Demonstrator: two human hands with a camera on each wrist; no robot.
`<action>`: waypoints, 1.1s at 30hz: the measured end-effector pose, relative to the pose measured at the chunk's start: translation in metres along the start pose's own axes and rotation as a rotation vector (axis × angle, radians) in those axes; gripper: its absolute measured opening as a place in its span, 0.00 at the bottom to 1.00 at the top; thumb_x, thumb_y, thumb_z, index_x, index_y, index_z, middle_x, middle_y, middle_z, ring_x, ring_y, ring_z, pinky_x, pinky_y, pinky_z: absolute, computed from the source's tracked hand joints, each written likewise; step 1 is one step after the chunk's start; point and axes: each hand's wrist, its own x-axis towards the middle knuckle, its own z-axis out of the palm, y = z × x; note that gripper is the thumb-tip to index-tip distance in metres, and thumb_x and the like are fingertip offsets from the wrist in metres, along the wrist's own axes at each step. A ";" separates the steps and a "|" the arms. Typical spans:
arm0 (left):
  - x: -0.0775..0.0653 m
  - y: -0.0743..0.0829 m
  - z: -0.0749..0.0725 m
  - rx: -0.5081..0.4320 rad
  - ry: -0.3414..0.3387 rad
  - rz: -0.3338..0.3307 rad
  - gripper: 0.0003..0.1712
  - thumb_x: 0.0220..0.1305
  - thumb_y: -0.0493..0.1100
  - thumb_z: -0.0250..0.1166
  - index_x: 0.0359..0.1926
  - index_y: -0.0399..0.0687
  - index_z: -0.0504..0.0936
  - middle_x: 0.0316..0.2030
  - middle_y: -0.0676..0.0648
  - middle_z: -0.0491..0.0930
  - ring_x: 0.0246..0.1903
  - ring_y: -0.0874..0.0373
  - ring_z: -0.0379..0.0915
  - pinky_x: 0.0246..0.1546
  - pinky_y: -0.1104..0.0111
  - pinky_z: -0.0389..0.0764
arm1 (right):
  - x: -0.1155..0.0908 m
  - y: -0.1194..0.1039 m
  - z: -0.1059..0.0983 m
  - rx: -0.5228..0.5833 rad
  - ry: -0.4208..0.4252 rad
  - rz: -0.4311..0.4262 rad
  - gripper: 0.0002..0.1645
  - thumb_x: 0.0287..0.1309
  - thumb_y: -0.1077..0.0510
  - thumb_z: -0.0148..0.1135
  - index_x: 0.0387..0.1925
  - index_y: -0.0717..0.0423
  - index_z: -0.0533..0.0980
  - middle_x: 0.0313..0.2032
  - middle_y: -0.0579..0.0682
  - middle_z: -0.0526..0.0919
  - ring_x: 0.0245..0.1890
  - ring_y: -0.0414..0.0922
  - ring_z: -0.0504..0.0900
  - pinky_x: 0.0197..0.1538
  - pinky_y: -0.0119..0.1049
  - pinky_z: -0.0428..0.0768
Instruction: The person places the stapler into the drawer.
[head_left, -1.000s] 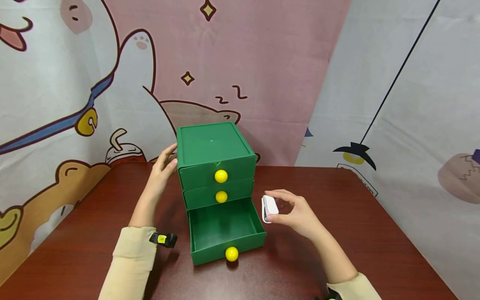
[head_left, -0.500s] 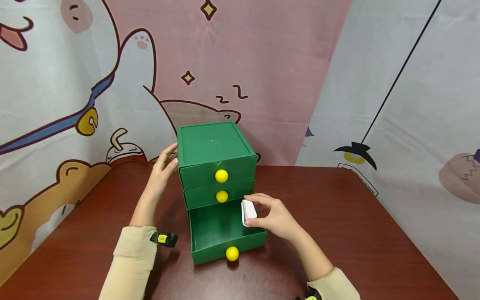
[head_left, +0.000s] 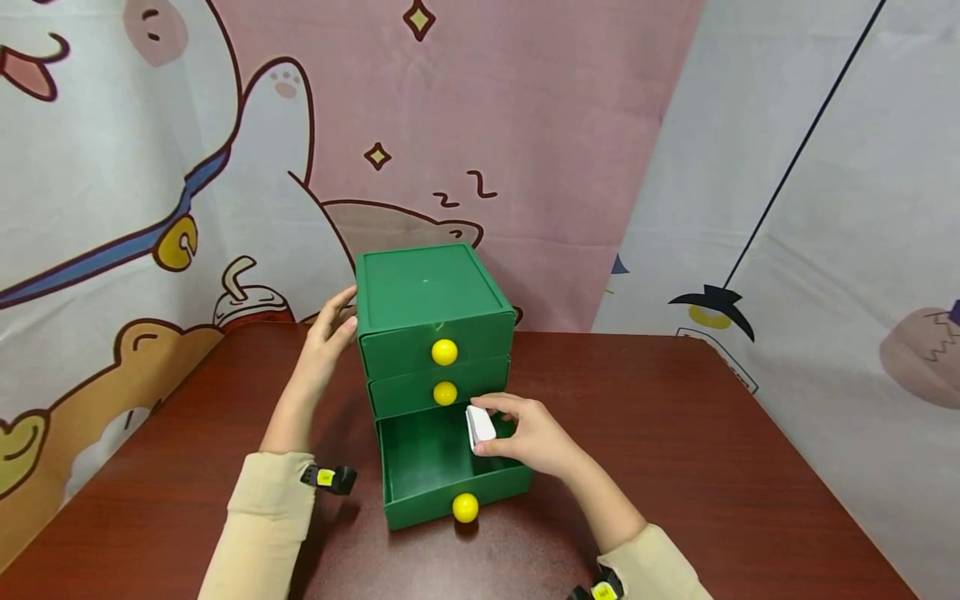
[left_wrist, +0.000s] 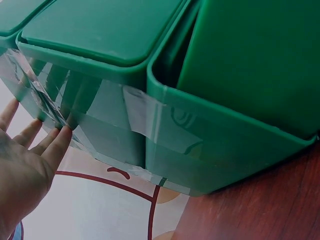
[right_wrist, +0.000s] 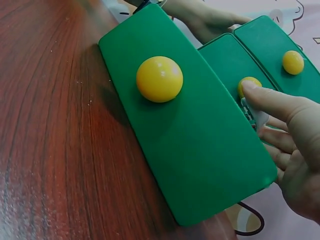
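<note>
A green three-drawer cabinet (head_left: 427,287) with round yellow knobs stands on the table, its bottom drawer (head_left: 416,508) pulled out. Over the right part of that drawer, my right hand (head_left: 532,435) pinches a small white stapler (head_left: 481,427) between thumb and fingers. The right wrist view shows the stapler (right_wrist: 259,116) mostly hidden behind the thumb, above the drawer front. My left hand (head_left: 324,337) rests its fingers against the cabinet's left side. In the left wrist view, the outstretched fingertips (left_wrist: 62,132) touch that side wall, where clear tape is stuck.
The upper two drawers are closed, with yellow knobs (head_left: 444,352) at their fronts. Brown-red tabletop (head_left: 675,450) surrounds the cabinet. A cartoon-printed cloth (head_left: 555,167) hangs behind the table.
My right hand has moved left with the stapler, from beside the bottom drawer to over it. The left hand stays against the cabinet.
</note>
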 end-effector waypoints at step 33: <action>-0.001 0.001 0.000 0.004 0.001 -0.009 0.30 0.74 0.44 0.48 0.74 0.49 0.55 0.69 0.41 0.58 0.67 0.48 0.54 0.61 0.46 0.57 | 0.011 -0.003 0.014 -0.315 -0.214 0.051 0.33 0.47 0.54 0.75 0.56 0.59 0.77 0.53 0.50 0.80 0.49 0.46 0.76 0.47 0.39 0.74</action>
